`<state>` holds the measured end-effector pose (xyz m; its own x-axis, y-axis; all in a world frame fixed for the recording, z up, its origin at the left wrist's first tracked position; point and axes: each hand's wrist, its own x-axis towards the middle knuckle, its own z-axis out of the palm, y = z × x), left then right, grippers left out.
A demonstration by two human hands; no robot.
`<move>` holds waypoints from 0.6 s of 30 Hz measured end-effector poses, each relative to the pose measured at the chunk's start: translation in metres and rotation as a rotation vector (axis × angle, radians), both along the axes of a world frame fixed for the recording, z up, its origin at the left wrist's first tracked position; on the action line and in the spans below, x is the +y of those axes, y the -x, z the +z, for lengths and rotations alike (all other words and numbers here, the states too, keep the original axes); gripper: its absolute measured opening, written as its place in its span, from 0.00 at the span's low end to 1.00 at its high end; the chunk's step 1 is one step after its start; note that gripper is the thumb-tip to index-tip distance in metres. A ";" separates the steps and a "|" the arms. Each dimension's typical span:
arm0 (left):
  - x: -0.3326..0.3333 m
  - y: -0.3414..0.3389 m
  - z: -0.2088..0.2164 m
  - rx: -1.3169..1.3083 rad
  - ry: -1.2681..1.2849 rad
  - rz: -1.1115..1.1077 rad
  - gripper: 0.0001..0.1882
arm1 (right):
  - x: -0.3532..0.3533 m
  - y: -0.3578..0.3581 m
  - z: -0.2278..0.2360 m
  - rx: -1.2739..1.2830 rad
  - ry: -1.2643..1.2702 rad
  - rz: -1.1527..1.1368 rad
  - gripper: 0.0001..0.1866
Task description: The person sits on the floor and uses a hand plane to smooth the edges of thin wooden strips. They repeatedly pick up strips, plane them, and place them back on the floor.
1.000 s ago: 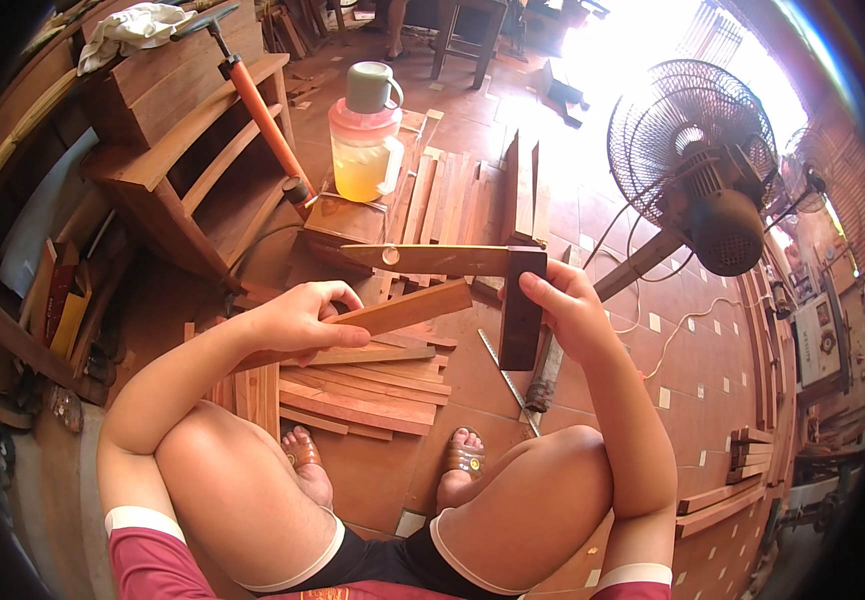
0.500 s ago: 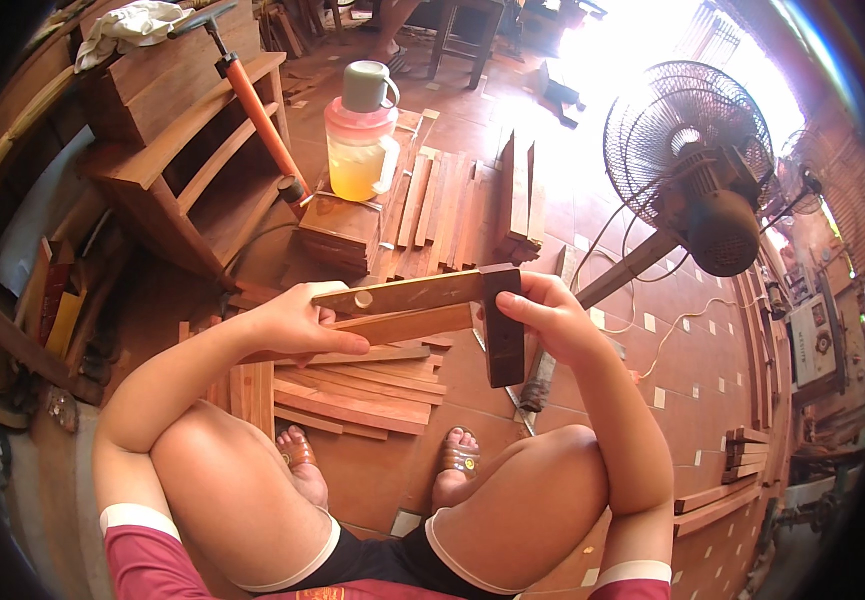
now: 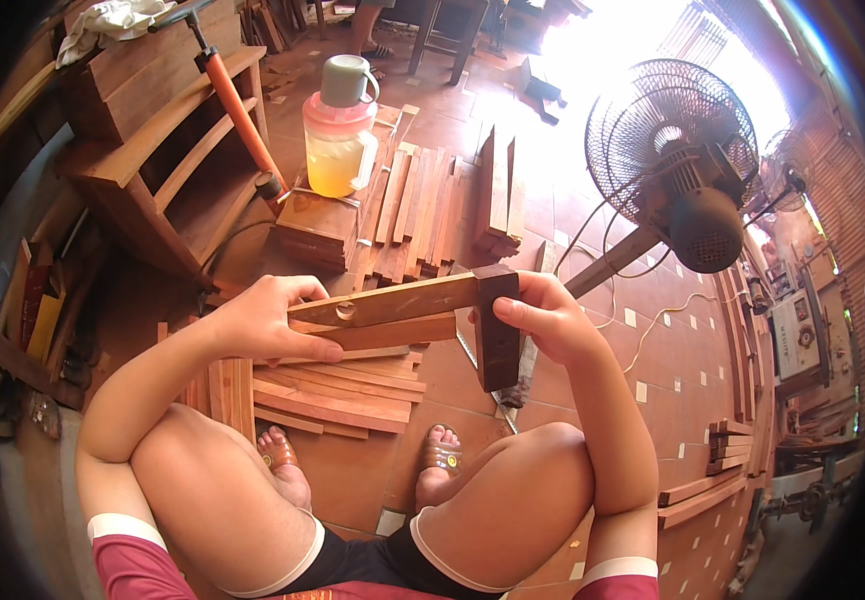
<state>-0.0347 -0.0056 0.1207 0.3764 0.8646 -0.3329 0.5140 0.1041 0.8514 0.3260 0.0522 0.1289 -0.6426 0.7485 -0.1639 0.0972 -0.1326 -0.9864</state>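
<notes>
A wooden try square (image 3: 407,296), with a long thin blade and a dark thick stock (image 3: 498,345), is held up in front of my knees. My right hand (image 3: 554,318) is closed on the stock, thumb on its near face. A flat reddish-brown wooden strip (image 3: 407,329) lies just under the blade, its right end close to the stock. My left hand (image 3: 257,318) grips the strip's left end, thumb stretched along it. The blade's holed end reaches that hand's fingers; whether they also pinch it I cannot tell.
Below lies a pile of cut strips (image 3: 337,392); more strips (image 3: 417,210) lie farther off. A jug of yellow drink (image 3: 335,165) stands on a wooden block (image 3: 314,232). At left are an orange hand pump (image 3: 239,118) and wooden furniture (image 3: 142,165); at right, a standing fan (image 3: 687,165).
The whole view has shifted slightly, so things sit a little farther left. Both hands keep their hold, with the square and strip in nearly the same position.
</notes>
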 end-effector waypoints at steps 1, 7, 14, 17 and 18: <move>0.000 0.000 0.000 0.003 -0.003 -0.001 0.33 | 0.000 0.001 0.000 -0.001 0.004 -0.002 0.21; -0.002 0.001 0.000 -0.001 -0.083 -0.015 0.32 | -0.003 0.000 0.001 0.018 -0.014 -0.048 0.21; -0.005 0.004 0.006 -0.027 -0.039 0.027 0.26 | 0.000 -0.012 0.009 0.221 0.031 -0.356 0.20; -0.005 0.002 0.008 -0.031 -0.045 0.039 0.23 | 0.001 -0.017 0.011 0.182 0.009 -0.528 0.20; -0.005 0.002 0.008 -0.025 -0.051 0.033 0.23 | 0.001 -0.018 0.011 0.187 0.014 -0.572 0.19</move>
<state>-0.0365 -0.0104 0.1286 0.3555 0.8922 -0.2787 0.4894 0.0763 0.8687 0.3441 0.0532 0.1395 -0.1574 0.9826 -0.0989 -0.1684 -0.1254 -0.9777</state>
